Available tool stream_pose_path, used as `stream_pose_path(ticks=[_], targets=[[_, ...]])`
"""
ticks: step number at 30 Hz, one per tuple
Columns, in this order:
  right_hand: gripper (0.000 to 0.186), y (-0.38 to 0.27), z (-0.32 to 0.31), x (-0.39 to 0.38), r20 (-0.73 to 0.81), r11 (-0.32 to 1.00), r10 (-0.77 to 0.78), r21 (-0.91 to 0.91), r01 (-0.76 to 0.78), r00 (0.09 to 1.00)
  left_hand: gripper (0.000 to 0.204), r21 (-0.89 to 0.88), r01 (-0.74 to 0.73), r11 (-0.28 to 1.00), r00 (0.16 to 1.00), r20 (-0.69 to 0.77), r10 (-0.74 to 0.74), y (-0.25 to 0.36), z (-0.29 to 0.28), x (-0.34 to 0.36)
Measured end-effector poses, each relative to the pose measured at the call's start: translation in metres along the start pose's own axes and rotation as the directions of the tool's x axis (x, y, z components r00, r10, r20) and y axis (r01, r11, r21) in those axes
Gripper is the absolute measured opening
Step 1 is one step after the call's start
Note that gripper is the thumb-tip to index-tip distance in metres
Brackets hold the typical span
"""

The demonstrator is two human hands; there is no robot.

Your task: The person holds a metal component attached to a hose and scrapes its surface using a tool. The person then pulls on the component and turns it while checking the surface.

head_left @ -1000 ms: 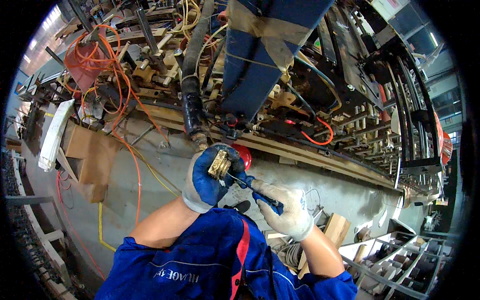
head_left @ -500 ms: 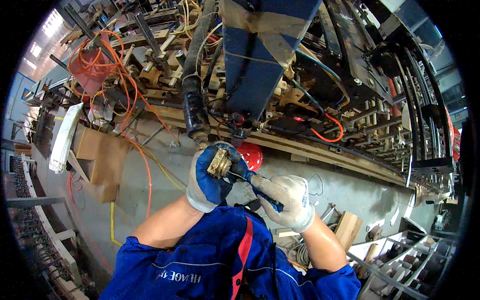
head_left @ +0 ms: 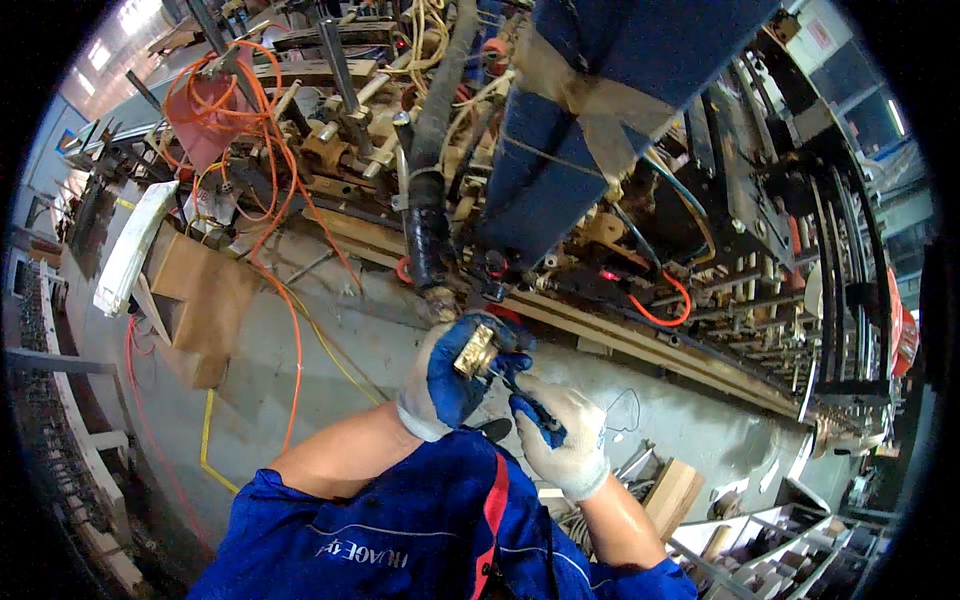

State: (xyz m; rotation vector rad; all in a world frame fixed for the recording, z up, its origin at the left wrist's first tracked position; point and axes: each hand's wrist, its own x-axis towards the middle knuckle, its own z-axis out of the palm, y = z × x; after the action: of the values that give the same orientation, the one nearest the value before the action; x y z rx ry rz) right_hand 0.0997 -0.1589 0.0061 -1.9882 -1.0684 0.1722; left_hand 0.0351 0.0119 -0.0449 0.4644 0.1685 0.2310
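Observation:
My left hand (head_left: 437,378), in a white work glove with a blue palm, is closed around a block-shaped brass fitting (head_left: 474,351). My right hand (head_left: 568,432), gloved alike, grips a slim tool (head_left: 503,379) with a thin shaft that looks like a screwdriver. Its shaft points at the fitting's near side; whether the tip touches or sits inside cannot be told. Most of the tool's handle is covered by the fingers. Both hands are close together in front of my chest, just below the end of a thick black hose (head_left: 428,235).
A long machine with a wooden rail (head_left: 640,340) runs across ahead. A dark blue panel (head_left: 560,150) juts toward me. Orange air hose (head_left: 290,330) hangs at left beside a cardboard box (head_left: 205,310). A metal rack of parts (head_left: 770,555) stands at lower right.
The machine has shifted rightward in the picture as the view turned. Both hands stay together, lying slightly lower, with the brass fitting and the slim tool still held.

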Motion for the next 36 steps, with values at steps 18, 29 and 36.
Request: stream_pose_path(ticks=[18,29,36], targets=[[0.021,-0.004,0.028,0.016,-0.008,0.95,0.253,0.193,-0.246,0.968,0.022,0.546,-0.125,0.828,0.991,0.11,0.077,0.003,-0.027,0.006],[0.03,0.0,0.03,0.015,-0.173,0.995,0.08,0.069,-0.069,0.982,0.031,0.26,-0.155,0.953,0.957,0.278,0.08,0.009,-0.007,0.014],[0.031,-0.001,0.018,0.003,-0.256,1.0,0.01,0.016,-0.006,0.967,0.051,-0.193,0.193,0.962,0.981,0.065,-0.183,-0.001,0.006,0.014]])
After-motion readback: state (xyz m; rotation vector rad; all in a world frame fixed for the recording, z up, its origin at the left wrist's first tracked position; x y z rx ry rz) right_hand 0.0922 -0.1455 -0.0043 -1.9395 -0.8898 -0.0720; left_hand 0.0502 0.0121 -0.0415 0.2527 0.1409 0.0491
